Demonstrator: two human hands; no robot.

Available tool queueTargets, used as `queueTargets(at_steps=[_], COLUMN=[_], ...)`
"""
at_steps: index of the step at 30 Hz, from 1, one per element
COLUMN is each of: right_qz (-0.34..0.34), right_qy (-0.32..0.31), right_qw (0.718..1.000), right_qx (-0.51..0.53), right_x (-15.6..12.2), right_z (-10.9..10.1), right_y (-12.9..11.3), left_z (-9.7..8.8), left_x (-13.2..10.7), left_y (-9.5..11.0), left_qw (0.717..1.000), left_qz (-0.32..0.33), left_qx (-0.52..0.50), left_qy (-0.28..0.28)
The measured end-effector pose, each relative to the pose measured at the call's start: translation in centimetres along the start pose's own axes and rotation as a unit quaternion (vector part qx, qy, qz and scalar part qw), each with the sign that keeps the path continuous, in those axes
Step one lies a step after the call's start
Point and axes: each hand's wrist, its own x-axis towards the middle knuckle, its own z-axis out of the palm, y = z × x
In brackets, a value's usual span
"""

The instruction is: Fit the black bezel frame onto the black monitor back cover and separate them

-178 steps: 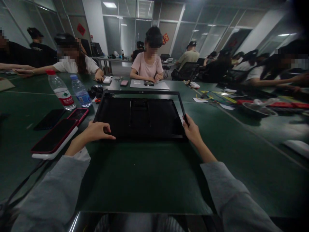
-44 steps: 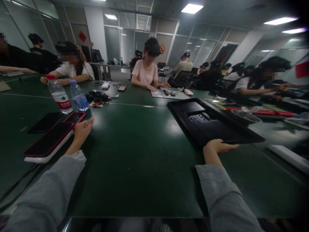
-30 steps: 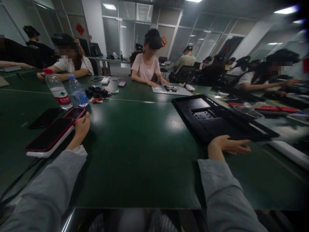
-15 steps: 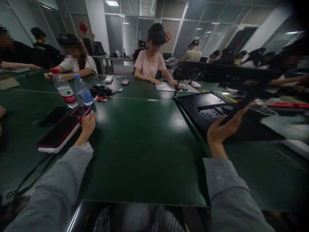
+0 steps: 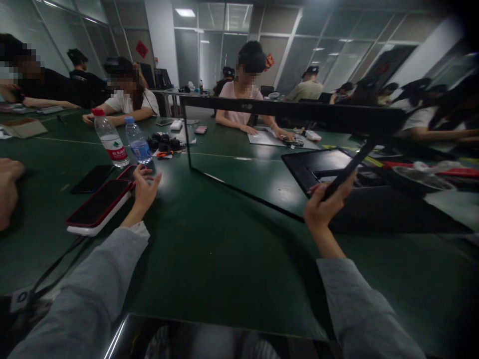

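My right hand (image 5: 325, 207) is closed around one side of a thin, empty black monitor bezel (image 5: 292, 110). The bezel is tilted up over the table, and small lettering shows on its wide bar. Behind that hand, a larger black monitor panel (image 5: 396, 212) with an opening in it lies flat. My left hand (image 5: 145, 189) has its fingers apart beside a red-edged phone (image 5: 101, 202), which rests on a white block (image 5: 88, 229). A smaller red-edged device (image 5: 130, 173) lies just behind the fingers, partly hidden.
A red-capped bottle (image 5: 112, 142) and a blue-capped bottle (image 5: 138, 142) stand behind the phones. A dark phone (image 5: 92, 179) lies left of them. Black parts (image 5: 164, 143) lie farther back. Another person's hand (image 5: 9, 184) is at the left edge. Across the green table (image 5: 224, 259) people sit working.
The black bezel has swung left, away from the panel, and now spans the middle of the view. My left hand has lifted off the small red-edged device and its fingers have spread.
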Motion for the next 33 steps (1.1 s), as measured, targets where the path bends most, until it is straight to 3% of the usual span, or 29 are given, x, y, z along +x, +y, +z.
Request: queueTargets(at_steps=[4, 8, 12, 16, 21, 29, 33], right_qz=[0.013, 0.095, 0.152, 0.203, 0.233, 0.271, 0.257], right_qy=[-0.004, -0.047, -0.124, -0.214, -0.205, -0.218, -0.239], right_qw=[1.000, 0.994, 0.979, 0.954, 0.948, 0.936, 0.934], right_qx=[0.006, 0.011, -0.048, -0.058, -0.071, 0.046, 0.071], right_x=[-0.6, -1.0, -1.8, -2.6, -2.9, -2.7, -2.9], right_z=[0.9, 1.7, 2.7, 3.3, 3.5, 4.2, 4.4], right_y=[-0.9, -0.7, 1.0, 2.7, 3.7, 6.2, 7.1], left_z=[0.5, 0.4, 0.1, -0.3, -0.5, -0.5, -0.6], left_x=[-0.6, -1.6, -1.8, -1.5, -1.6, -1.2, -1.3], left_y=[1.4, 4.0, 5.1, 4.2, 3.4, 2.9, 2.5], left_qw=[0.998, 0.975, 0.968, 0.981, 0.966, 0.951, 0.941], left_qz=[-0.008, -0.124, -0.185, -0.143, -0.075, -0.110, -0.064], left_qx=[-0.051, -0.101, -0.087, 0.017, 0.206, 0.213, 0.256], left_qy=[-0.027, -0.154, -0.145, -0.130, -0.135, -0.195, -0.210])
